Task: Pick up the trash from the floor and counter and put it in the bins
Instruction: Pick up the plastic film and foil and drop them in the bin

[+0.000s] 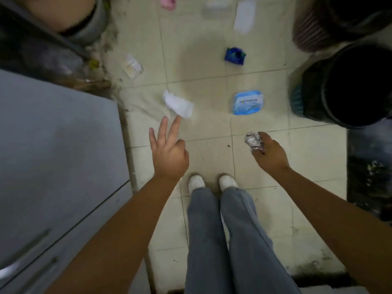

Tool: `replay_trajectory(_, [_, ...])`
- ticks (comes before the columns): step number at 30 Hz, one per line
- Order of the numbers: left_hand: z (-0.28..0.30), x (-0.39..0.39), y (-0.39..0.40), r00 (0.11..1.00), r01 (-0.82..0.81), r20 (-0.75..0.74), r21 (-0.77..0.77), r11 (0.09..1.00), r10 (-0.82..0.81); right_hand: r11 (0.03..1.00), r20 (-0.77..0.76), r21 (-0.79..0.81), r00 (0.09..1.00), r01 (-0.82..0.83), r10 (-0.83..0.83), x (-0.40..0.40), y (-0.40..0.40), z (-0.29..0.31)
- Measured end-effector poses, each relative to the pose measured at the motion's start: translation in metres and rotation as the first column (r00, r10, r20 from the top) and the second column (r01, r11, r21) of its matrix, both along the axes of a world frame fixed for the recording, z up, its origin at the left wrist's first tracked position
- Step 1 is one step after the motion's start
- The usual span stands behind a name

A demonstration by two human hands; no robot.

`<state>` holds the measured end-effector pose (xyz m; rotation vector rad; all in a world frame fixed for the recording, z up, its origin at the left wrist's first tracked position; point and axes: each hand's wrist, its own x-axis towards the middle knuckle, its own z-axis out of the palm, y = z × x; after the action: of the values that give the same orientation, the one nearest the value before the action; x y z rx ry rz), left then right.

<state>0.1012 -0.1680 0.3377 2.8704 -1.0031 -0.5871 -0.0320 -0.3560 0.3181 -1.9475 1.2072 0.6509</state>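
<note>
My right hand [270, 154] is shut on a crumpled ball of silver foil [254, 141], held above the tiled floor. My left hand [168, 150] is open with fingers spread and holds nothing; its fingertips sit just below a crumpled white tissue [179, 104] on the floor. Other litter lies on the tiles: a light blue wipes pack [248, 102], a dark blue crushed carton [235, 55], a clear plastic wrapper [132, 66], a white paper strip [245, 14] and a pink scrap [168, 2]. Two dark bins [352, 88] [339, 20] stand at the right.
A grey counter [53, 155] fills the left side, with drawer handles low down. A metal pot [91, 24] sits at the top left. My legs and white shoes [212, 183] stand on the tiles between my arms. A dark mat [369, 179] lies at the right edge.
</note>
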Motion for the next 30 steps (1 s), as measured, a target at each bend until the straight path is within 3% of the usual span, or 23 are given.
replay_trajectory(2, [0.039,0.004,-0.033,0.991,0.133,-0.022,-0.012,0.991,-0.133,0.997,0.033,-0.032,0.997,0.066,-0.065,-0.012,-0.03,0.039])
replay_trajectory(5, [0.066,0.004,-0.087,0.988,0.116,-0.097,-0.073,0.991,-0.123,0.97,0.104,-0.07,0.969,0.233,-0.225,-0.037,-0.071,0.081])
replay_trajectory(7, [0.082,0.0,-0.134,0.979,0.01,-0.198,-0.145,0.989,-0.039,0.937,0.132,-0.078,0.935,0.342,-0.33,-0.054,-0.1,0.1])
replay_trajectory(10, [0.095,-0.019,-0.217,0.956,-0.155,-0.27,-0.12,0.981,0.118,0.869,0.138,-0.061,0.866,0.491,-0.48,-0.08,-0.149,0.116])
replay_trajectory(13, [0.097,-0.047,-0.307,0.917,-0.269,-0.353,-0.2,0.942,0.187,0.759,0.152,0.014,0.749,0.651,-0.645,-0.105,-0.203,0.119])
replay_trajectory(17, [0.083,-0.086,-0.432,0.757,-0.58,-0.526,-0.265,0.77,0.388,0.658,0.205,0.074,0.634,0.749,-0.745,-0.132,-0.28,0.113])
replay_trajectory(19, [0.074,-0.106,-0.485,0.702,-0.621,-0.595,-0.242,0.745,0.392,0.644,0.232,0.084,0.613,0.761,-0.755,-0.14,-0.319,0.111])
replay_trajectory(24, [0.03,-0.144,-0.565,0.716,-0.519,-0.612,-0.144,0.842,0.337,0.7,0.188,0.054,0.681,0.712,-0.708,-0.147,-0.406,0.07])
replay_trajectory(30, [-0.081,-0.141,-0.607,0.678,-0.513,-0.606,0.015,0.858,0.416,0.853,0.004,0.09,0.856,0.514,-0.516,-0.14,-0.457,-0.046])
